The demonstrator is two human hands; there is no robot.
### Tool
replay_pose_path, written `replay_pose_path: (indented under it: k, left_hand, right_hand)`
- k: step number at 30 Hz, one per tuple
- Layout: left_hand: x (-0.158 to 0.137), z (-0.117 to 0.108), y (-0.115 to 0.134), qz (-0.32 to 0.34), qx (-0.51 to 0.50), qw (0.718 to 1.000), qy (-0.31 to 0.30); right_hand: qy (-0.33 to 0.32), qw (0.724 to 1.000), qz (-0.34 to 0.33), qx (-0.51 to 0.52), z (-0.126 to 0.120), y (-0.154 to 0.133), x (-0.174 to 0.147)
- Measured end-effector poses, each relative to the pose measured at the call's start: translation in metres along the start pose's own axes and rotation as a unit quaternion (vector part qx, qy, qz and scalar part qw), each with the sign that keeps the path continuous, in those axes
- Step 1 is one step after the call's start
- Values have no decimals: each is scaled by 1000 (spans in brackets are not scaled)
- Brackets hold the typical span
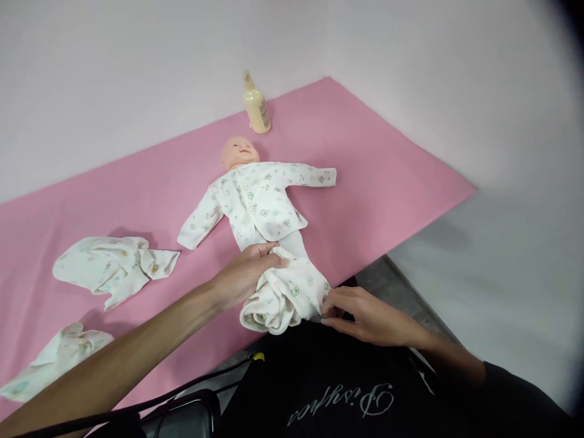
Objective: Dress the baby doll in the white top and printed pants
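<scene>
A baby doll [240, 152] lies on its back on the pink table, wearing a white long-sleeved printed top [267, 201] with its sleeves spread. Over the doll's lower end are bunched white printed baby trousers [292, 292]. My left hand [250, 271] is closed on the upper left of this cloth, thumb on top, near the hem of the top. At the cloth's right edge, my right hand [353, 313] pinches a part of it between thumb and fingers. The doll's legs are mostly hidden by the cloth.
A cream pump bottle [258, 109] stands beyond the doll's head. A crumpled printed baby cloth [104, 264] and another printed cloth [61, 356] lie to the left. The pink table [378, 164] ends in front of my body. A black cable [182, 389] crosses below my left arm.
</scene>
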State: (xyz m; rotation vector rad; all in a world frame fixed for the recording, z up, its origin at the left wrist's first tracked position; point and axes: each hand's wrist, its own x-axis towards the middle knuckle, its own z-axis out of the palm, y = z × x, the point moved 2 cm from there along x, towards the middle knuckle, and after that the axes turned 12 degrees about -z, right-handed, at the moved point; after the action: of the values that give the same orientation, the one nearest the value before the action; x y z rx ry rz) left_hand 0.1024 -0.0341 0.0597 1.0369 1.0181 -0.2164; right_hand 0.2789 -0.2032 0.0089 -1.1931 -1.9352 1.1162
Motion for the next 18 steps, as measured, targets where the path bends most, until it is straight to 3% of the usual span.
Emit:
replay_pose_path:
  k: [4, 9, 11, 15, 18]
  left_hand:
    - [1, 2, -12, -11, -99, 995, -13]
    - [5, 3, -15, -20, -94, 994, -57]
    - [5, 3, -13, -18, -76, 993, -84]
    - [3, -2, -10, -5, -69, 992, -109]
    - [1, -9, -13, -4, -113, 986, -122]
  right_hand:
    - [5, 999, -17, 29, -3, 0, -2]
    - [171, 985, -26, 26, -42, 3, 20]
    - [138, 986, -75, 54, -54, 6, 41]
    - [-48, 983, -93, 152, -57, 15, 77]
    - [-65, 982, -80, 156, -52, 18, 89]
